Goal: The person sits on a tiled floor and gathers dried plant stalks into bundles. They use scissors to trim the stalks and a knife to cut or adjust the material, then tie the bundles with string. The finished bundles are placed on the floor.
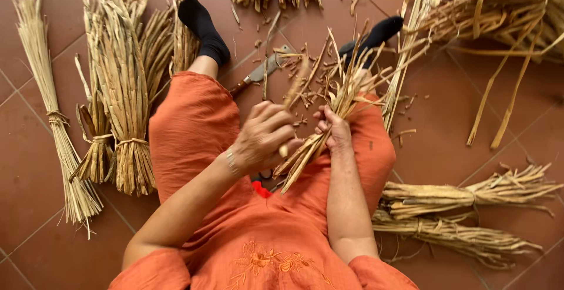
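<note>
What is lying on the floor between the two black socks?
In the head view, a knife and dry reed scraps lie on the tiles between the left sock and right sock.

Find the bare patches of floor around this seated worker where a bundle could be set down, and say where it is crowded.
Bare tile lies between the right knee and the loose stalks; more at far left beside the thin sheaf. Crowded: scraps around the knife between the legs.

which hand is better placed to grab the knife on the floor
Probably the left hand. The knife lies on the tiles just ahead of it, between the legs, and it holds only a loose strand, while the right hand grips the straw bundle.
</note>
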`<state>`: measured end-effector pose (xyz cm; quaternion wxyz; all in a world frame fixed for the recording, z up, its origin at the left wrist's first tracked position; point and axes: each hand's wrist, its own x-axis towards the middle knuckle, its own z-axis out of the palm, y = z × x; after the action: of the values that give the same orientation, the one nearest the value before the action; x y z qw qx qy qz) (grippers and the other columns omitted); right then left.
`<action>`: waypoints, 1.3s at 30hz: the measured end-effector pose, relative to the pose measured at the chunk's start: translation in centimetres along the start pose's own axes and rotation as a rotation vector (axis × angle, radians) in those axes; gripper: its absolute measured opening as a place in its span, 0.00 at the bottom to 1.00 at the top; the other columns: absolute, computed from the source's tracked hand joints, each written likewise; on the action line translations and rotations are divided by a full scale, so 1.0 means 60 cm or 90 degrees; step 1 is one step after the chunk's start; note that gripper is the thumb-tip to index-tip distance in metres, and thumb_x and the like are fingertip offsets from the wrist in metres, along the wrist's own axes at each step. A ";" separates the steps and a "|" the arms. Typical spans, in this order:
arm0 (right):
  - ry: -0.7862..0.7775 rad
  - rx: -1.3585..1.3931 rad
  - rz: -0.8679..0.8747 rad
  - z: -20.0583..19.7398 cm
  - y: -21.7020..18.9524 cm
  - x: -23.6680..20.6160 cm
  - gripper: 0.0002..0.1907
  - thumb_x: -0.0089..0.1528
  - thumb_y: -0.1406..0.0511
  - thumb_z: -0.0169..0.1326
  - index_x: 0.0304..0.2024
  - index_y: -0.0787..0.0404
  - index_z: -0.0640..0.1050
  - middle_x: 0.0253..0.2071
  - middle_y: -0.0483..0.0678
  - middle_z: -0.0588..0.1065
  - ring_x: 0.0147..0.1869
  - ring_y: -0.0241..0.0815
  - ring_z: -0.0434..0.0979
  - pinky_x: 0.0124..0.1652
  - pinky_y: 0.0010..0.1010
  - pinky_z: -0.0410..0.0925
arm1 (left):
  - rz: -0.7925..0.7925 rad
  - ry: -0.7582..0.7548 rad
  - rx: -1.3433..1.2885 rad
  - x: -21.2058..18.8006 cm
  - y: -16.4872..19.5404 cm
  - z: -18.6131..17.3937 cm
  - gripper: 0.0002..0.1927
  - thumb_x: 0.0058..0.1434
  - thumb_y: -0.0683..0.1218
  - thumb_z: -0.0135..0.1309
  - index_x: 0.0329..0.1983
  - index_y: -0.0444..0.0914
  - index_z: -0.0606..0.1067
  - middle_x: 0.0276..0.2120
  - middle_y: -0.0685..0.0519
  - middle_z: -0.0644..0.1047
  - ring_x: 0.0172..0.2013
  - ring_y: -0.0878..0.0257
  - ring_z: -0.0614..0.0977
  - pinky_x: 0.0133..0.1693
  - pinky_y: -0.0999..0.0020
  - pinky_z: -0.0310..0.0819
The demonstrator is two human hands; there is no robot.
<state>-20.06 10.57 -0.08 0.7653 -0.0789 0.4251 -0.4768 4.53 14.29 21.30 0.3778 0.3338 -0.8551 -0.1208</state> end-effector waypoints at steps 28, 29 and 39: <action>-0.022 0.136 -0.095 -0.047 0.013 0.028 0.14 0.68 0.70 0.57 0.57 0.61 0.77 0.43 0.51 0.82 0.44 0.43 0.81 0.31 0.30 0.70 | -0.829 0.165 -0.673 -0.303 -0.079 0.256 0.10 0.70 0.42 0.56 0.51 0.33 0.80 0.36 0.56 0.80 0.33 0.71 0.78 0.37 0.76 0.76; -0.013 0.122 -0.102 -0.049 0.014 0.030 0.14 0.68 0.70 0.57 0.57 0.60 0.77 0.43 0.51 0.82 0.43 0.43 0.81 0.31 0.30 0.70 | -0.823 0.157 -0.644 -0.309 -0.084 0.261 0.10 0.68 0.42 0.58 0.50 0.33 0.80 0.34 0.57 0.80 0.32 0.72 0.77 0.36 0.76 0.75; 0.031 0.102 -0.140 -0.043 0.009 0.023 0.07 0.71 0.63 0.53 0.46 0.60 0.75 0.28 0.45 0.73 0.36 0.43 0.78 0.38 0.37 0.76 | -0.910 0.048 -0.558 -0.312 -0.117 0.244 0.09 0.64 0.42 0.57 0.45 0.35 0.81 0.37 0.55 0.83 0.35 0.70 0.82 0.40 0.73 0.81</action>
<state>-21.32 10.50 -2.74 0.7019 -0.0522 0.3928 -0.5919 6.48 20.75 -2.55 0.3339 0.6221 -0.2998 -0.6416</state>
